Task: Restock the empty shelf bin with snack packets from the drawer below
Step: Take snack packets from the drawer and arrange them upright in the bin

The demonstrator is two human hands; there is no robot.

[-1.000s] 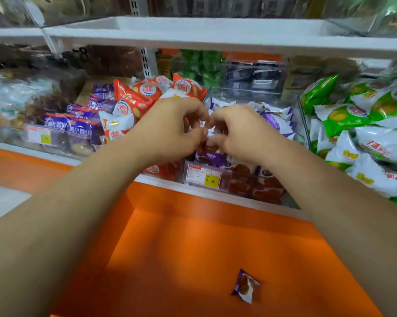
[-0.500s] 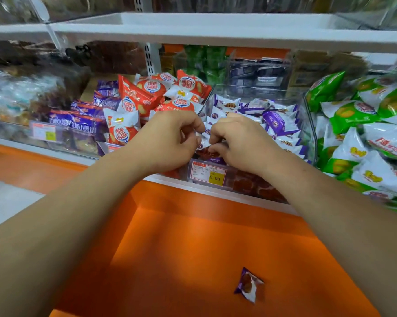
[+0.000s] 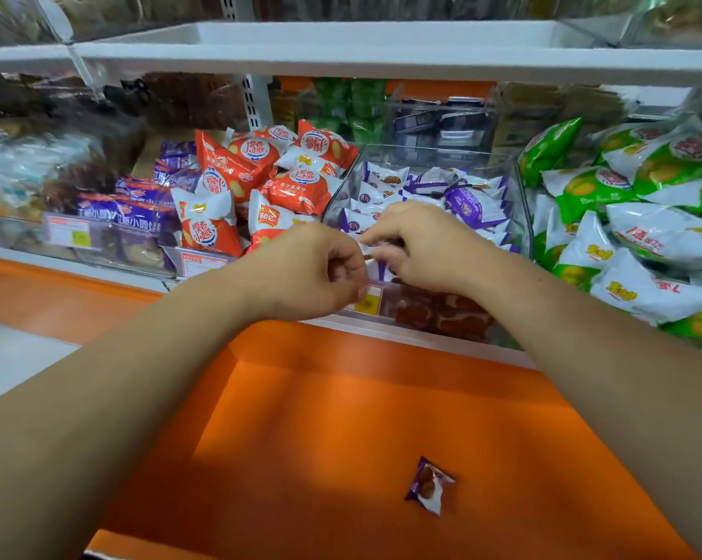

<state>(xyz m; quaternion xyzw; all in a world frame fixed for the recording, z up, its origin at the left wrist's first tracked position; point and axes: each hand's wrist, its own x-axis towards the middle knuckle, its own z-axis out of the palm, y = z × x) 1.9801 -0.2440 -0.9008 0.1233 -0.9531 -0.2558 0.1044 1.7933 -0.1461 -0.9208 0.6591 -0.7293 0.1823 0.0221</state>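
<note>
A clear plastic shelf bin (image 3: 521, 220) holds several purple-and-white snack packets (image 3: 472, 202). My left hand (image 3: 313, 272) and my right hand (image 3: 420, 246) meet over the bin's front edge, fingers curled. Between them they pinch a small snack packet (image 3: 368, 251), of which only a white edge shows. Below lies the open orange drawer (image 3: 321, 418), with one purple snack packet (image 3: 430, 485) on its floor near the right.
Left of the bin sits a heap of red-and-white packets (image 3: 260, 183), and green-and-white packets (image 3: 632, 220) are piled on its right. A price tag (image 3: 368, 303) hangs on the bin's front. A white shelf (image 3: 381, 54) runs overhead.
Both hands have come down from above the packets to the bin's front edge, the left one lowest. The lone packet in the drawer has not moved.
</note>
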